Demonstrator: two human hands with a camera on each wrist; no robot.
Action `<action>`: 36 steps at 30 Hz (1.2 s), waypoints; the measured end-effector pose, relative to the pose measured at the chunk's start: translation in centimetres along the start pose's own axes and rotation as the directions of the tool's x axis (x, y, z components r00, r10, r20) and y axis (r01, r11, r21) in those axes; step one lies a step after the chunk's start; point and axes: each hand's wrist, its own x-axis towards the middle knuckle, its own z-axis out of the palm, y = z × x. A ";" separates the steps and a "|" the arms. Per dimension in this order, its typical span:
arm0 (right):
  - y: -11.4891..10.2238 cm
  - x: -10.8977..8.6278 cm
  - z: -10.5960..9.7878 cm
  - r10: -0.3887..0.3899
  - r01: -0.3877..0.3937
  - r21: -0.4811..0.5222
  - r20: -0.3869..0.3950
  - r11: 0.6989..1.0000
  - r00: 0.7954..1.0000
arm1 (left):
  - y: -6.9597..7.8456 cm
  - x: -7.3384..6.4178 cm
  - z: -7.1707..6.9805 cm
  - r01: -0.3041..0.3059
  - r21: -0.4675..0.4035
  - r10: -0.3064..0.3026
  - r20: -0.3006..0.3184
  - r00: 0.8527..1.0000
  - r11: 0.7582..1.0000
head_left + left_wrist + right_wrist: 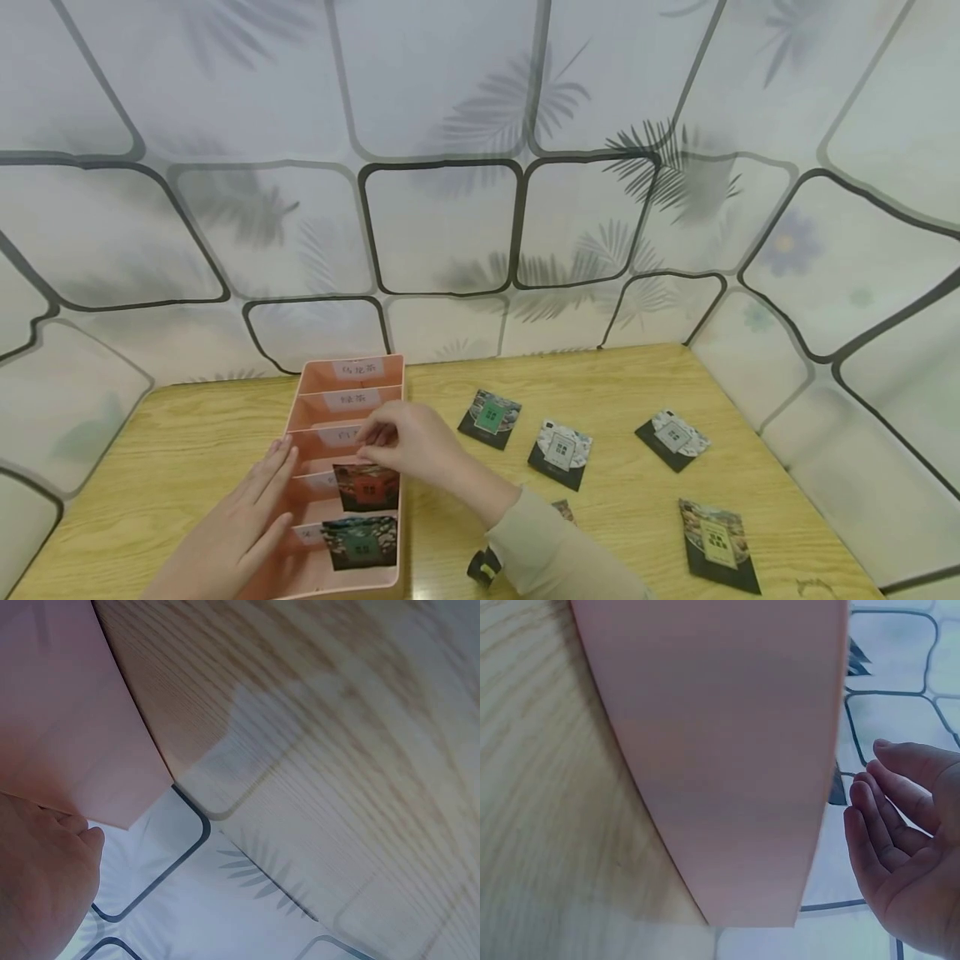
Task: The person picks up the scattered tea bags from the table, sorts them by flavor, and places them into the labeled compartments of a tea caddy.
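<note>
A pink divided box (401, 550) with handwritten labels stands on the wooden table. My left hand (236, 517) lies along its left rim with straight fingers; the left wrist view shows that hand (49, 870) at the box's top edge. Over the middle compartments is my right hand (416, 446), fingers loosely bent. In the right wrist view the thumb and fingers of this hand (907, 847) stand apart with nothing between them. Just below its fingertips a red-labelled tea sachet (367, 487) leans in one compartment. A dark green-labelled sachet (362, 543) leans in the nearest one.
Right of the box lie a green-labelled sachet (491, 419), two white ones, nearer (561, 454) and farther right (672, 439), and a yellow-labelled one (718, 546). The right sleeve (558, 542) partly covers another sachet and a small black item (480, 571). A patterned wall covering (442, 225) borders the table.
</note>
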 end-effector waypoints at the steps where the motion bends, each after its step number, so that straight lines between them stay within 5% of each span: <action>1: 0.0 0.0 -0.2 0.002 -0.002 0.009 -0.002 1.000 1.000 | 0.0 0.0 0.0 0.001 0.001 -0.001 0.001 1.000 1.000; 19: 0.7 -0.9 -4.3 0.060 -0.046 0.144 -0.095 0.989 0.994 | -0.1 0.0 0.0 -0.003 -0.008 0.003 0.003 1.000 1.000; 36: 4.3 -2.8 -8.7 0.095 -0.067 0.120 -0.242 0.990 0.966 | 0.0 0.1 -0.1 0.045 -0.033 -0.044 0.053 0.998 0.998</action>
